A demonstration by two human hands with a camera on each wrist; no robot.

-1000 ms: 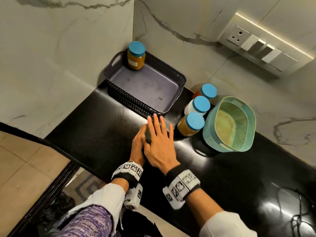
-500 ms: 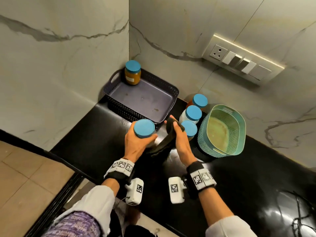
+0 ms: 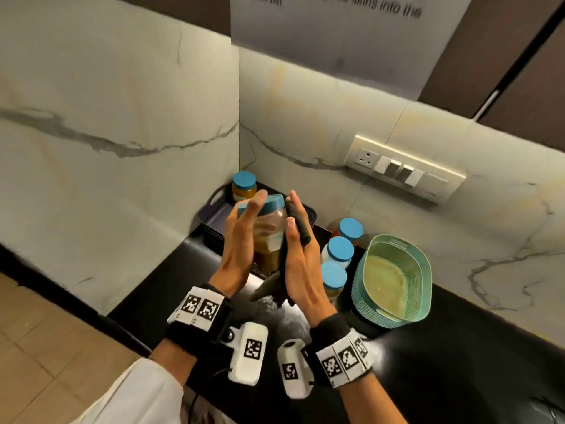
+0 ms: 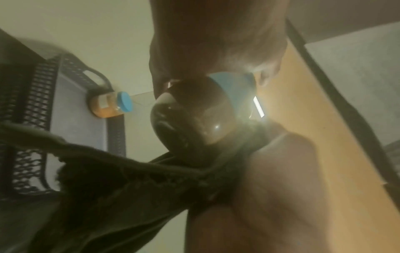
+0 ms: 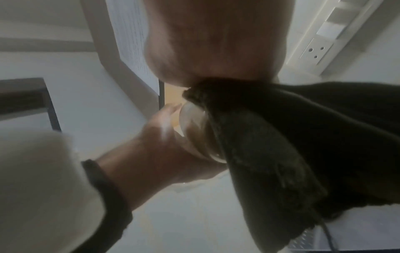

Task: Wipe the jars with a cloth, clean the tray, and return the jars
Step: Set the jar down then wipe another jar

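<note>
My left hand (image 3: 244,237) grips a glass jar (image 3: 270,228) with a blue lid, raised above the counter in front of the dark grey tray (image 3: 211,218). My right hand (image 3: 298,255) holds a dark cloth (image 3: 301,228) and presses it flat against the jar's right side; the cloth's tail hangs below the palm. In the left wrist view the jar (image 4: 194,116) sits between my fingers with the cloth (image 4: 129,179) draped beneath. The right wrist view shows the cloth (image 5: 281,145) covering the jar (image 5: 194,133). One orange-filled jar (image 3: 244,186) stands in the tray's far corner.
Three blue-lidded jars (image 3: 340,250) stand in a row on the black counter (image 3: 428,362), right of the tray. A teal perforated basket (image 3: 394,280) sits beside them. Marble walls close off the corner; a switch panel (image 3: 403,172) is on the right wall.
Both hands have risen from the counter with the jar and cloth. The cloth, earlier beside the jar, now lies against its side. The head view has tilted upward.
</note>
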